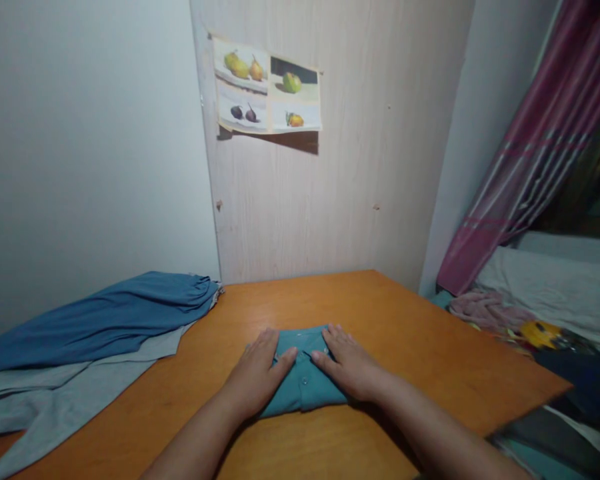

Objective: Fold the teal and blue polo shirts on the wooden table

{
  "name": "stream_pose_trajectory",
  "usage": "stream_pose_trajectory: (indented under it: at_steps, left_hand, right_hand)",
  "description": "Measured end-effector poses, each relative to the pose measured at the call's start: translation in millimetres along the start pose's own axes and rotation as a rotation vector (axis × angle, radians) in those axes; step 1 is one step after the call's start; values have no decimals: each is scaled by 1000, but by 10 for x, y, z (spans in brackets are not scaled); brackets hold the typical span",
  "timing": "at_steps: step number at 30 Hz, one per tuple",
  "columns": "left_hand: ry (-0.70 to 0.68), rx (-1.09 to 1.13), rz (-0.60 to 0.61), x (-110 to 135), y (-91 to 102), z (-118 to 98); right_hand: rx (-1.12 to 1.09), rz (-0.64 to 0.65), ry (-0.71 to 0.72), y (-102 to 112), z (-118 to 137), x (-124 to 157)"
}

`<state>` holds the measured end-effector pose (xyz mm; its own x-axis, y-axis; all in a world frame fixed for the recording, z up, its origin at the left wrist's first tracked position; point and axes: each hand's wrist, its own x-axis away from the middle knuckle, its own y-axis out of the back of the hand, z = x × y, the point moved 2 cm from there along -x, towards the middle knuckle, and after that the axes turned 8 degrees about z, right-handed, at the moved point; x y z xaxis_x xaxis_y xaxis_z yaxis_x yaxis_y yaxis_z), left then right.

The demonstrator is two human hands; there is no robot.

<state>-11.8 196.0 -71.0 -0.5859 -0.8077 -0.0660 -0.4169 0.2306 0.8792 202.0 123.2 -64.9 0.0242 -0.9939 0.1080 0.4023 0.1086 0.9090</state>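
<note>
A teal button-up shirt (305,393), folded into a small flat bundle, lies on the wooden table (330,300) in front of me. Its collar end faces away, and a button shows on the placket. My left hand (260,373) rests flat on the left side of the bundle, thumb stretched toward the middle. On the right side, my right hand (350,363) lies flat as well, its thumb pointing inward near the collar. Both hands press on the cloth without gripping it. The fabric under the palms is hidden.
Blue trousers (130,310) and a grey garment (80,393) lie on the table's left. A pinkish cloth (490,310), a yellow item (543,333) and dark clothes (585,380) are heaped beyond the right edge. A magenta curtain (520,160) hangs there; fruit pictures (267,90) are on the back panel.
</note>
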Motion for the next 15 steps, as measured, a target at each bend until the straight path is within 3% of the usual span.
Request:
stream_pose_trajectory:
  at_steps: [3,8,12,15]
  left_hand:
    - [-8,200,-182,-55,152,71]
    - [7,413,-411,-92,354,290]
    - [103,383,-498,-99,379,443]
    - [90,331,-481,-115,358,445]
  right_hand:
    - [4,-69,8,83,134,27]
    - [38,-83,168,100,478,42]
    - [81,-13,216,-89,591,4]
    - [95,0,208,-223,571,-23]
